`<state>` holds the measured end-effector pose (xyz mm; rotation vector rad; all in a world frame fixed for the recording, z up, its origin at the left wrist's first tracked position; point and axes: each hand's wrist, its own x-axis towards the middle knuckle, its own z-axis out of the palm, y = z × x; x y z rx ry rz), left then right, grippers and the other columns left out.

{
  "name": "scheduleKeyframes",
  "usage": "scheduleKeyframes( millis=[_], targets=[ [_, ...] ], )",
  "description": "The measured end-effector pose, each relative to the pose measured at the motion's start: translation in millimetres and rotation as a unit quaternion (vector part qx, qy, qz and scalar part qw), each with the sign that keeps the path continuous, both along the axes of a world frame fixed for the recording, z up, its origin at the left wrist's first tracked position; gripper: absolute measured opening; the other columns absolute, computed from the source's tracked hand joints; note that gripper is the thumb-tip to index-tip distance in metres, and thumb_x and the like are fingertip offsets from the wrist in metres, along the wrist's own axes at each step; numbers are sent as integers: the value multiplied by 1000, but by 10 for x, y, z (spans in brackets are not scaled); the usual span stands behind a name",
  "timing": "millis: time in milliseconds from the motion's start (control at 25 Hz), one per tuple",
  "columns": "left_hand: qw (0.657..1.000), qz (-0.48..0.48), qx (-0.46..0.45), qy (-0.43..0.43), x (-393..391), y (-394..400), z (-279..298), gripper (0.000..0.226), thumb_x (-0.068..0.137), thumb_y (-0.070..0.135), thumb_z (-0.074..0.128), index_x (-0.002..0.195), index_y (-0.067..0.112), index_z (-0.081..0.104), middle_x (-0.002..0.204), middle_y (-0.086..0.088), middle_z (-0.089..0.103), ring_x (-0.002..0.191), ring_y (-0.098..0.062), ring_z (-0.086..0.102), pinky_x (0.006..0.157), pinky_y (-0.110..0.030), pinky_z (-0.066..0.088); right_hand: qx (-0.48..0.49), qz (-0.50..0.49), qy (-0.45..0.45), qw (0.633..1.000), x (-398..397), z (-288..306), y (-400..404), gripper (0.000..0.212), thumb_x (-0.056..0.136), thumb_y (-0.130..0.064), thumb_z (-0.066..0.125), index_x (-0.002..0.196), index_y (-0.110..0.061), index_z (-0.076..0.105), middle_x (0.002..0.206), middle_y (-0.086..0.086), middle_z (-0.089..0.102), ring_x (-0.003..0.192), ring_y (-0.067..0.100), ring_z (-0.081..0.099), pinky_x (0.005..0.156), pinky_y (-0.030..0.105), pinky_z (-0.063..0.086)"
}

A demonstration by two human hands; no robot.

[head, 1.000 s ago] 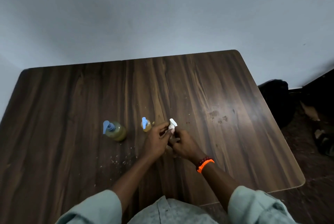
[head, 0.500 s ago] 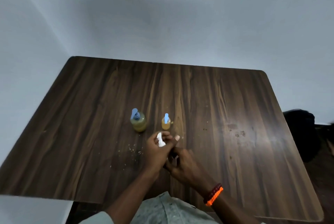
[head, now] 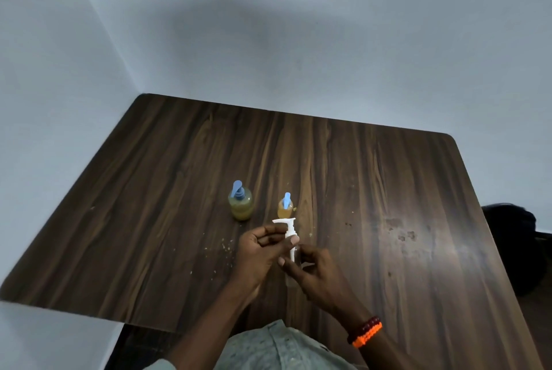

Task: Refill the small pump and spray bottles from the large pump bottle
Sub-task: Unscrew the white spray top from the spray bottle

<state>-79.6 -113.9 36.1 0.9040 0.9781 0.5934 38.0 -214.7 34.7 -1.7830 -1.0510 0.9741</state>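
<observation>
On the dark wood-grain table (head: 373,190), the left hand (head: 263,253) pinches a white plastic pump head (head: 288,227) with its dip tube between thumb and fingertips. The right hand (head: 313,274) curls its fingers round a small clear bottle (head: 294,268) just below the pump head. Beyond the pump head stand a small amber bottle with a blue pump (head: 285,210) and, to that bottle's left, a larger yellow-green bottle with a blue pump (head: 240,205).

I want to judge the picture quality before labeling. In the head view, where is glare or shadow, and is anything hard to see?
Head view: a pale glare patch lies on the table at right; a broad soft shadow darkens the wall above; the wide lens bends the table edges; the clear bottle between the left hand and right hand is barely visible, only its white pump shows.
</observation>
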Motion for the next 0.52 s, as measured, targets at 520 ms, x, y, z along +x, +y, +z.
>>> scheduleKeyframes(
  millis=[520],
  targets=[
    [1000,-19,14,17,-24,13,-1,41,71,12,93,109,5,78,95,-11,85,89,-24,83,71,-28,67,-14,15,-82,996,5,-44,-50,26,94,-49,69,95,-24,74,84,-5,73,76,12,68,64,34,54]
  ],
)
